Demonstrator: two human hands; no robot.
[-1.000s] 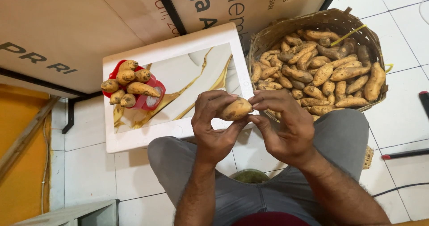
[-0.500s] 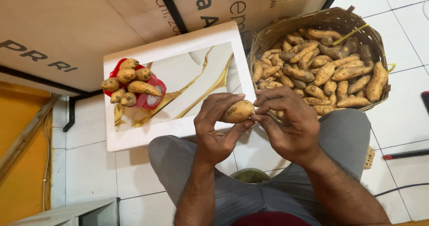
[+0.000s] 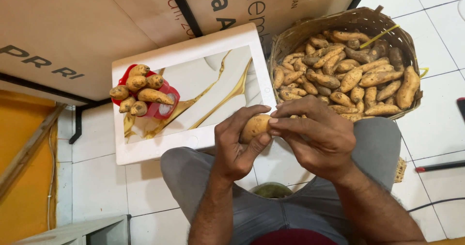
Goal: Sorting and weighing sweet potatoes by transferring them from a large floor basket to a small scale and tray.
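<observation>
Left hand (image 3: 237,150) and right hand (image 3: 317,138) grasping one tuber (image 3: 254,126); woven basket (image 3: 387,22) full (same tubers), red bowl (image 3: 167,97) heaped

A tuber (image 3: 254,126) is sitting between both hands, near centre. A board (image 3: 193,143) is lying far left, bearing a small tuber pile (image 3: 139,94). A full basket (image 3: 290,39) is standing far right.

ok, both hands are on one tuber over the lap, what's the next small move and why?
Probably carry the tuber left to the red holder on the white tray. Left hand and right hand pinch it between them, a few tubers already sit piled on that holder, and the basket is full of more.
</observation>
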